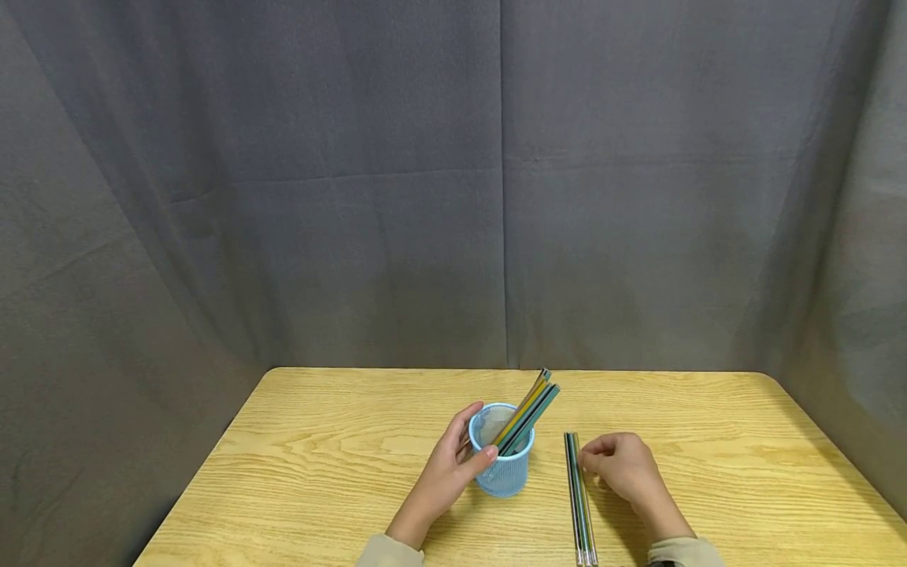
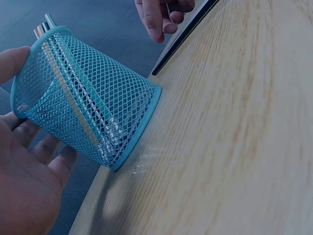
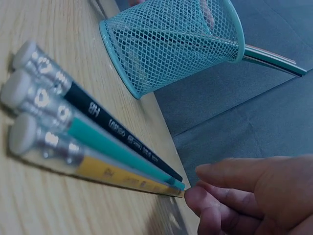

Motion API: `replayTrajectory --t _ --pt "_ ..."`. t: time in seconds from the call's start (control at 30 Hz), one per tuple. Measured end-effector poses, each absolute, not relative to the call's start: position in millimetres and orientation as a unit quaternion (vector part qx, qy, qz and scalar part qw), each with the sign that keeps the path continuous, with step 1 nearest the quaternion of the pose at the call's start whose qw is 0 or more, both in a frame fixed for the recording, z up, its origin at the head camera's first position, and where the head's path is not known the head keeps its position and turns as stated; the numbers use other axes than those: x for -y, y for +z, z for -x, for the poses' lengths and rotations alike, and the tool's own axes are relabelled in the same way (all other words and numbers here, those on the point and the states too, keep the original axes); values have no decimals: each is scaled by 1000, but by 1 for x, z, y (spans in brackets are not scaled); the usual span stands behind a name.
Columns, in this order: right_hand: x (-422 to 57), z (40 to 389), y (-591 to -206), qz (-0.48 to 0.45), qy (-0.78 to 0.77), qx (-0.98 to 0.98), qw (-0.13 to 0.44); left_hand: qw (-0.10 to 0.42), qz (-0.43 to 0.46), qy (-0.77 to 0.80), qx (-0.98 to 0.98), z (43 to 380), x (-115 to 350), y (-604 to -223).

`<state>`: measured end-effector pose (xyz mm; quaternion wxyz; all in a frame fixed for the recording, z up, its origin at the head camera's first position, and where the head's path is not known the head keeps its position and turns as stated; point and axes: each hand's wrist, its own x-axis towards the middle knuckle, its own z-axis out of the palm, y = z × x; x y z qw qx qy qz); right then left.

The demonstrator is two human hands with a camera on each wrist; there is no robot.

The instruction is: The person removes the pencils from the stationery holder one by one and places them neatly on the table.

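Note:
My left hand point(image 1: 446, 465) holds a light blue mesh pencil cup point(image 1: 505, 477) by its rim, thumb on the near side and fingers round the other. Several pencils point(image 1: 527, 419) lean to the right inside it, their ends sticking out over the rim. To the right, three pencils lie side by side on the table: a black pencil point(image 3: 117, 128), a green pencil point(image 3: 110, 147) and a yellow pencil point(image 3: 122, 175), each with a white eraser at the near end. My right hand point(image 1: 627, 467) is beside the yellow one, bent fingertips right at its edge.
The wooden table point(image 1: 319, 472) has rounded far corners. Grey curtains point(image 1: 383, 236) hang behind it and along both sides. The cup stands a short way left of the loose pencils.

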<state>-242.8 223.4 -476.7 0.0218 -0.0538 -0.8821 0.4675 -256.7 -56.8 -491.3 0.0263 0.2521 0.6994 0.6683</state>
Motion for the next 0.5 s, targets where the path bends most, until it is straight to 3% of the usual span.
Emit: replayTrajectory --t 0.5 --pt "-222 243 -466 32 449 891 53 27 -252 667 -700 257 57 -492"
